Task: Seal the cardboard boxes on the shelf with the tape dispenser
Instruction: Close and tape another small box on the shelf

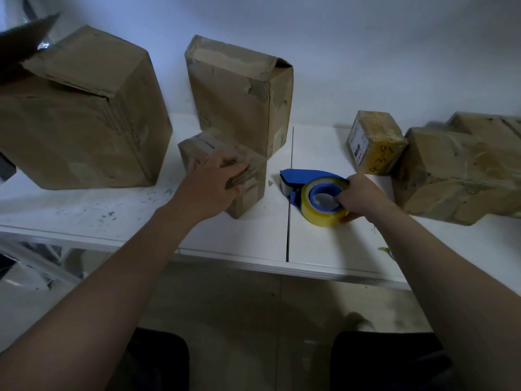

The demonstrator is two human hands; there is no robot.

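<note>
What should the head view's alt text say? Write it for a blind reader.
A person's left hand grips a small box on a white shelf while the right hand grips a blue tape dispenser loaded with yellow tape. Bigger cardboard boxes stand behind and to either side.

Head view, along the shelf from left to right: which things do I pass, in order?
Large cardboard box, small cardboard box gripped by the left hand, blue tape dispenser held by the right hand, small labelled box, big taped box at the right edge. Tall box behind left out: it overlaps the small one.
</note>
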